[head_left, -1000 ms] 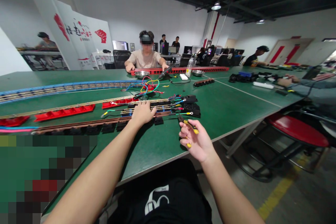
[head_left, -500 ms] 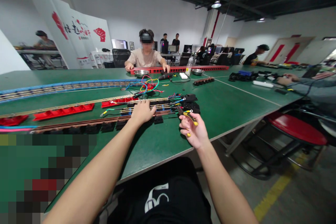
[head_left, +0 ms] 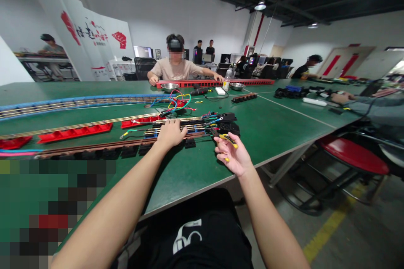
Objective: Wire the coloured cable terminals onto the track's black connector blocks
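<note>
My left hand (head_left: 171, 134) lies palm down across a rail assembly of copper strips in black and blue holders (head_left: 197, 128), its fingers stretched out and the thumb apart. Just right of it, my right hand (head_left: 232, 157) is closed around yellow-handled pliers (head_left: 228, 139). The dark plier jaws point toward the wires at the assembly's right end; whether they grip a wire is too small to tell. Black end blocks (head_left: 229, 128) sit there, with a ring-terminal wire (head_left: 220, 120) beside them. A brown rail (head_left: 91, 146) runs along the near side of the assembly.
Red holders (head_left: 75, 132) and a blue-framed rail (head_left: 78, 104) lie to the left. Beyond are a wire bundle (head_left: 181, 103), a power drill (head_left: 198, 91), a metal bowl (head_left: 169, 87) and a bottle (head_left: 227, 80). A co-worker (head_left: 176, 65) sits opposite at a long red rail (head_left: 255, 82).
The plier jaws have shifted slightly left and down. My left hand keeps its place. Across the table, the co-worker's hand has moved from near the drill toward the bottle.
</note>
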`<state>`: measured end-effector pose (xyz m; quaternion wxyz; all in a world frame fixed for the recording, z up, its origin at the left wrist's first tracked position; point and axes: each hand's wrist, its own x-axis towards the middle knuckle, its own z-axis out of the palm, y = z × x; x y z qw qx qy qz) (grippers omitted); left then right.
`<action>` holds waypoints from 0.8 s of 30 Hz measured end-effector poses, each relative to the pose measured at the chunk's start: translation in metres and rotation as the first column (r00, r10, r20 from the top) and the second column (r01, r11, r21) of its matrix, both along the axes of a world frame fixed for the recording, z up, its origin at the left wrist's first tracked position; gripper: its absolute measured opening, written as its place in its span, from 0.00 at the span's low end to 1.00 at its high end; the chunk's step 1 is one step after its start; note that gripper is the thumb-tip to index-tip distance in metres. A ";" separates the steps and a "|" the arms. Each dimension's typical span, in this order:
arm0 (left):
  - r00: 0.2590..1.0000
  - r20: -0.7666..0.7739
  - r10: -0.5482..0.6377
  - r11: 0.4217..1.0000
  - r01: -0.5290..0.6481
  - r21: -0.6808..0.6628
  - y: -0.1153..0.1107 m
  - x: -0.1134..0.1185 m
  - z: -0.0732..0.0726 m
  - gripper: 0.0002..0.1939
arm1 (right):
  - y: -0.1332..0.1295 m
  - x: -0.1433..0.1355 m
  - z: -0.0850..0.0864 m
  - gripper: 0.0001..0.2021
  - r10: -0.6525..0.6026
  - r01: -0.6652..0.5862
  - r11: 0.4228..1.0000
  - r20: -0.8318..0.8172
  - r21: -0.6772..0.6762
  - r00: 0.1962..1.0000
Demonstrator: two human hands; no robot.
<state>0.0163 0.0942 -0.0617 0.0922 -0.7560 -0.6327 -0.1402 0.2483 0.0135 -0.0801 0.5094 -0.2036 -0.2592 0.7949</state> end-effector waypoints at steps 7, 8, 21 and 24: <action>1.000 -0.006 0.005 1.000 -0.005 -0.003 0.002 0.000 -0.001 0.27 | 0.002 -0.003 -0.005 0.10 -0.054 0.056 0.996 0.021 -0.066 0.998; 1.000 -0.006 0.004 1.000 -0.004 -0.002 0.002 -0.001 -0.001 0.27 | 0.002 -0.003 -0.005 0.11 -0.061 0.063 0.996 0.032 -0.067 0.998; 1.000 -0.021 0.012 1.000 -0.012 -0.007 0.001 -0.001 0.000 0.27 | -0.006 -0.021 -0.007 0.21 -0.279 0.174 0.951 0.468 0.255 0.838; 1.000 -0.013 0.013 1.000 -0.013 -0.012 0.002 -0.001 -0.001 0.27 | -0.007 -0.024 -0.009 0.24 -0.333 0.185 0.934 0.548 0.307 0.768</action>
